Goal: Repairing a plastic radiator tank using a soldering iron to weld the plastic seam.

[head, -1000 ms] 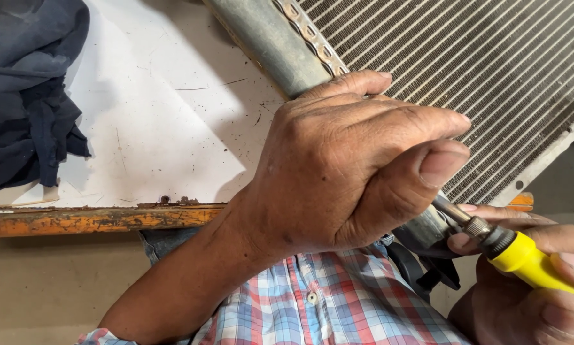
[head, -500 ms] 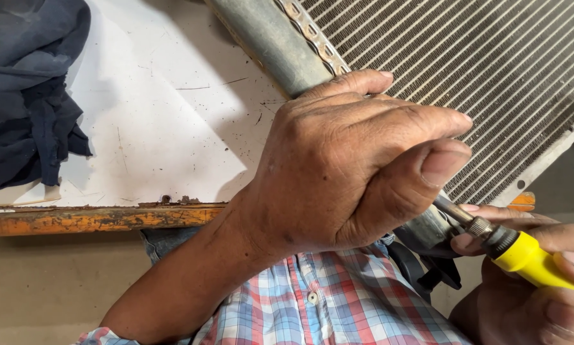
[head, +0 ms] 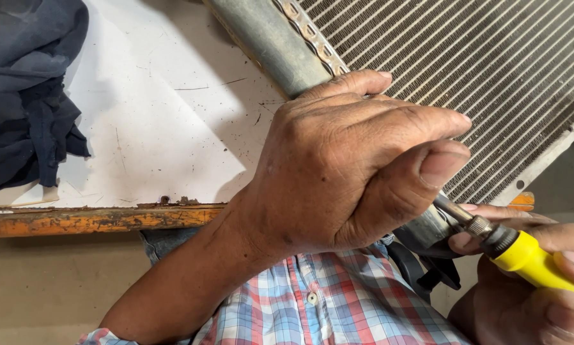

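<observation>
My left hand (head: 357,160) grips the grey end tank (head: 264,41) of a finned metal radiator (head: 485,70), fingers wrapped over the tube and thumb pointing right. At the lower right my right hand (head: 542,287) holds a screwdriver with a yellow handle (head: 536,265). Its metal shaft (head: 456,211) runs up and left under my left thumb, against the lower end of the tank. The tip is hidden by my left hand.
The radiator lies on a white worktop (head: 165,121) with a rusty orange front edge (head: 89,220). A dark blue cloth (head: 25,96) is bunched at the left. A black part (head: 427,271) hangs below the tank, over my plaid shirt.
The screwdriver handle and my right hand have shifted very slightly. My left hand keeps the same grip on the tank.
</observation>
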